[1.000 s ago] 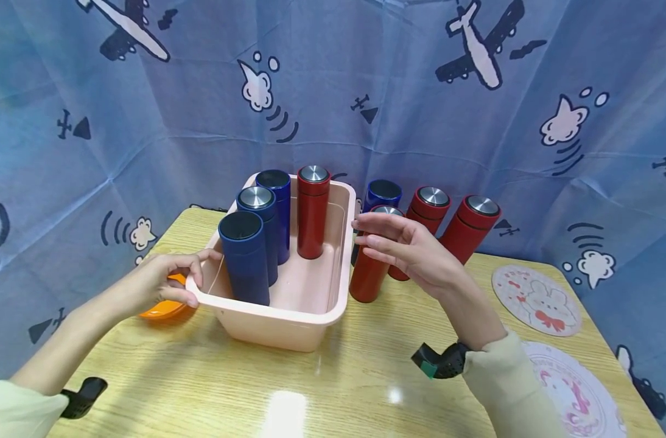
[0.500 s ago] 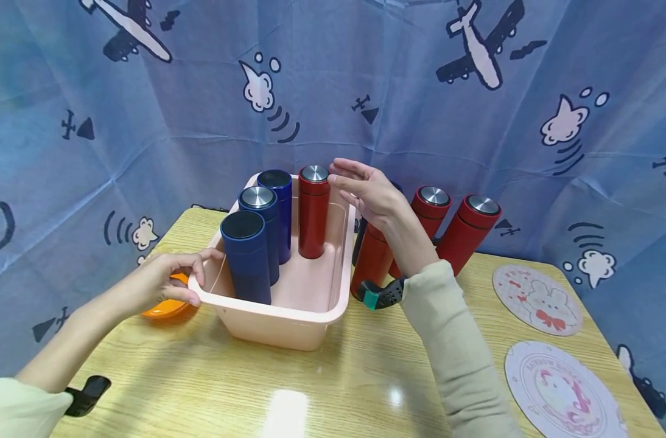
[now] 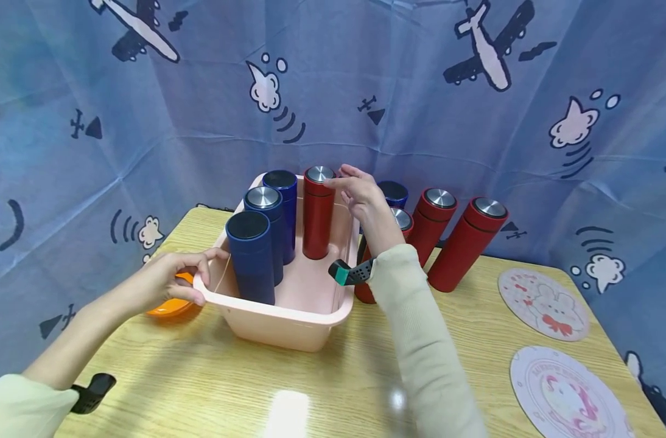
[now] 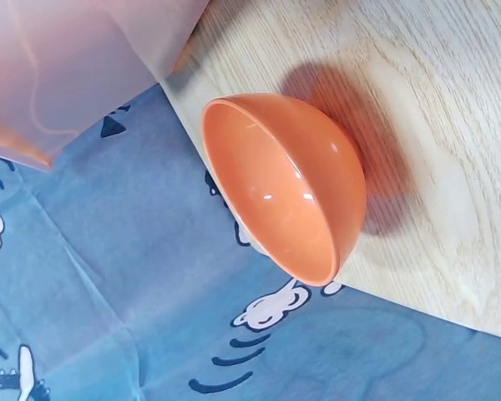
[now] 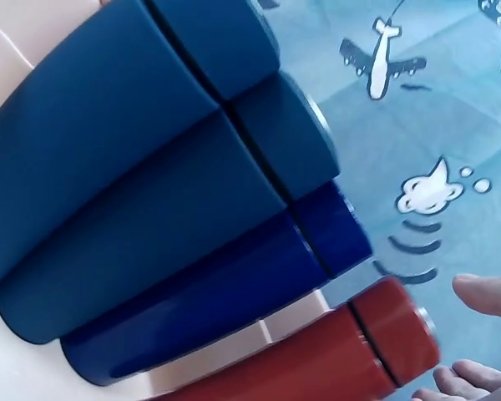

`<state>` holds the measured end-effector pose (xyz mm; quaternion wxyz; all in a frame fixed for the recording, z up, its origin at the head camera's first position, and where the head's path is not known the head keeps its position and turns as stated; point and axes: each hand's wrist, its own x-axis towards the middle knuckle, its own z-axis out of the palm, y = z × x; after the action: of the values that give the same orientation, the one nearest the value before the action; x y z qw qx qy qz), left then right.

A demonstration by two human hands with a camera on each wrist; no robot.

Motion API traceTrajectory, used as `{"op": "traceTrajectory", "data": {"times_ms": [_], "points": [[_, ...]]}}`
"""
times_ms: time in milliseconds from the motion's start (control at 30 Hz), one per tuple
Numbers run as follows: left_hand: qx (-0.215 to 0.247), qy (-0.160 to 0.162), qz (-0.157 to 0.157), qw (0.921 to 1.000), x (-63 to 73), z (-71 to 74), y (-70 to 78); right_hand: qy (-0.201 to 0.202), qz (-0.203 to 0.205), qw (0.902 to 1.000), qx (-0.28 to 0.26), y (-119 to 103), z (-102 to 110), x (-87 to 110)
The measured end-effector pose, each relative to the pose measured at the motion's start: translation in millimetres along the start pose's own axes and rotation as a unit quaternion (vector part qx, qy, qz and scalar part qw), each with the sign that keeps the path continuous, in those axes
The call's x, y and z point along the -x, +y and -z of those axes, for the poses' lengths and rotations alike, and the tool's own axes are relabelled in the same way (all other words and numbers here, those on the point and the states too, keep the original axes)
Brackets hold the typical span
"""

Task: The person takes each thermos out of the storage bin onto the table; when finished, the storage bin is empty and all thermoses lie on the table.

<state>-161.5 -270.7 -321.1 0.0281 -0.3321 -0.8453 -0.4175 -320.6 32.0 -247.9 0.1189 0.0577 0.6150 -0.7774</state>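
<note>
Red bottle [image 3: 316,225]: upright, long axis vertical, at far end of pink tub [image 3: 291,316], right of three blue bottles [image 3: 252,261]. Right hand [image 3: 361,193] nearer, just right of its cap [image 3: 315,188]; fingers parted, nothing grasped. Left hand [image 3: 175,275] grips tub's near-left rim [image 3: 217,297]; orange bowl [image 4: 284,188] left of tub.
</note>
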Motion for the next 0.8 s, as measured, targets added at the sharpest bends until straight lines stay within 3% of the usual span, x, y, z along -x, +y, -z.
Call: {"op": "traceTrajectory", "data": {"times_ms": [200,433,800], "points": [[0.003,0.002,0.012,0.9999,1.2,0.7,1.0,0.024,-0.045,0.9987,-0.004,11.6,-4.8,-14.4],[-0.001,-0.001,0.019,0.9998,-0.2,0.6,1.0,0.020,-0.081,0.9964,0.014,24.5,-0.4,-26.5],[-0.020,0.001,0.036,0.9992,1.0,1.8,1.5,-0.011,-0.009,0.9957,0.091,36.9,-4.1,-34.8]]}}
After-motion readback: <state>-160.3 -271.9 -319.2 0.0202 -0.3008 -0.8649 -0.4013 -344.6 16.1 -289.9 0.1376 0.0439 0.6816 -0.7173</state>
